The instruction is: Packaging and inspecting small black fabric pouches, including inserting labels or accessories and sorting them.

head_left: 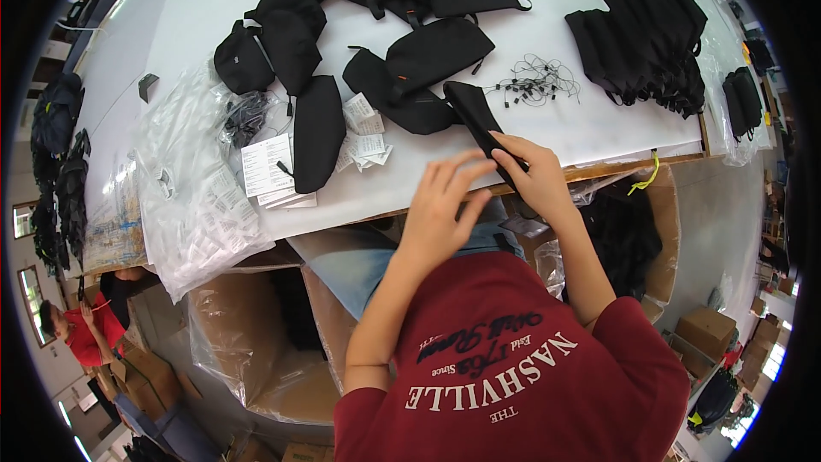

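At the table's front edge my right hand (534, 173) grips the lower end of a narrow black fabric pouch (472, 109), its upper end tilted away over the tabletop. My left hand (441, 210) is just left of it, fingers apart and slightly curled, with nothing visible in it; whether its fingertips touch the pouch I cannot tell. Beyond my hands lie more black zippered pouches (440, 53), heaped loosely. Right of the held pouch is a tangle of thin black tag strings (539, 81).
Clear plastic bags (192, 180) hang over the table's front left edge. Printed paper sheets (267, 167) and small white labels (366, 115) lie beside a pouch. A stack of black pouches (641, 34) stands at the right. Lined cardboard boxes (256, 351) are below; another person (90, 334) is far left.
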A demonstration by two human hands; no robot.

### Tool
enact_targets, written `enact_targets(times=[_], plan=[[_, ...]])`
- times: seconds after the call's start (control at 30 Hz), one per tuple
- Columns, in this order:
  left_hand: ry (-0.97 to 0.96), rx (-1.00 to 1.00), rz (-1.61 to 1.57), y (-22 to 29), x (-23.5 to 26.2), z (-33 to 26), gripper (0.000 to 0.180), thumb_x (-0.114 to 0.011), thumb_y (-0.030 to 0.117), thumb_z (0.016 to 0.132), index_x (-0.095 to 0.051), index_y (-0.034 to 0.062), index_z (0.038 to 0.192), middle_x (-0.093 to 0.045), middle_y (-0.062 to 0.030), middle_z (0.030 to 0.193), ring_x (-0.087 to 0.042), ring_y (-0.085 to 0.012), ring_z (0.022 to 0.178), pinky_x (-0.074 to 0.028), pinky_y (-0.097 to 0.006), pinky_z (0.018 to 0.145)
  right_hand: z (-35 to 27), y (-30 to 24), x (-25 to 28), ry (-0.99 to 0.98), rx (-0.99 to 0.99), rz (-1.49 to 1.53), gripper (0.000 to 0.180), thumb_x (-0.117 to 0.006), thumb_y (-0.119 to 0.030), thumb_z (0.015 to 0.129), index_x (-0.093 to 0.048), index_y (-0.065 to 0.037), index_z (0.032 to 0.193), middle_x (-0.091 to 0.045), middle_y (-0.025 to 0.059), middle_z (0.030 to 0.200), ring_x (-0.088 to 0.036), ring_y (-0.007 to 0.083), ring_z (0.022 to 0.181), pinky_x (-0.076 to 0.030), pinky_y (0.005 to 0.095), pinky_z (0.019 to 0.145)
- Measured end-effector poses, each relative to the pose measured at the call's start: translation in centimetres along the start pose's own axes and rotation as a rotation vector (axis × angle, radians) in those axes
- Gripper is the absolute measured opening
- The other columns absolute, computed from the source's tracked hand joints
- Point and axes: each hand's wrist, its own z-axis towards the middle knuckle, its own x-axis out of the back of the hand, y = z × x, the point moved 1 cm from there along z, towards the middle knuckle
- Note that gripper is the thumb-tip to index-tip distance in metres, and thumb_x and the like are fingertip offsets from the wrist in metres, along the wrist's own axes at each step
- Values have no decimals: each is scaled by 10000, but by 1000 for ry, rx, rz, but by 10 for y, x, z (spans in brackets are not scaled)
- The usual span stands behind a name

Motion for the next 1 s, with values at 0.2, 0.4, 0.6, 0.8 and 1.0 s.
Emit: enact_targets(times=[0.2,0.4,0.6,0.8,1.0], plan=[[-16,-200,385,-15,-4,15,341,-704,136,720,-606,130,1047,-567,-26,1129,-455,-241,1088,-300,-391,952,-21,-21,35,-123,-117,20,246,-590,-164,877,-652,-14,1060,-675,132,870,-624,238,737,-469,291,702],[8,-368,538,-11,6,3,266,-678,111,667,-571,150,906,-570,4,1132,-474,-192,1082,-298,-370,940,-18,-42,37,57,-34,169,215,-573,-136,886,-662,-18,1042,-676,140,867,-625,214,724,-466,273,697],[104,-297,539,-7,27,0,369,-731,174,601,-656,170,962,-632,53,938,-530,-177,987,-287,-386,919,-9,-68,26,-7,82,68,216,-578,-142,883,-666,-38,1051,-679,121,874,-635,229,724,-480,269,675],[166,-308,564,-1,38,-9,300,-664,58,608,-704,187,876,-637,57,897,-518,-166,960,-258,-381,927,-12,-75,14,-15,222,85,206,-598,-150,864,-683,-60,1029,-678,130,875,-648,266,737,-497,292,661],[160,-251,622,-7,39,-23,328,-672,98,611,-657,162,932,-627,64,948,-499,-156,1025,-241,-376,956,-12,-79,7,-116,206,95,208,-583,-88,866,-666,-24,1045,-678,138,869,-646,228,740,-483,271,689]])
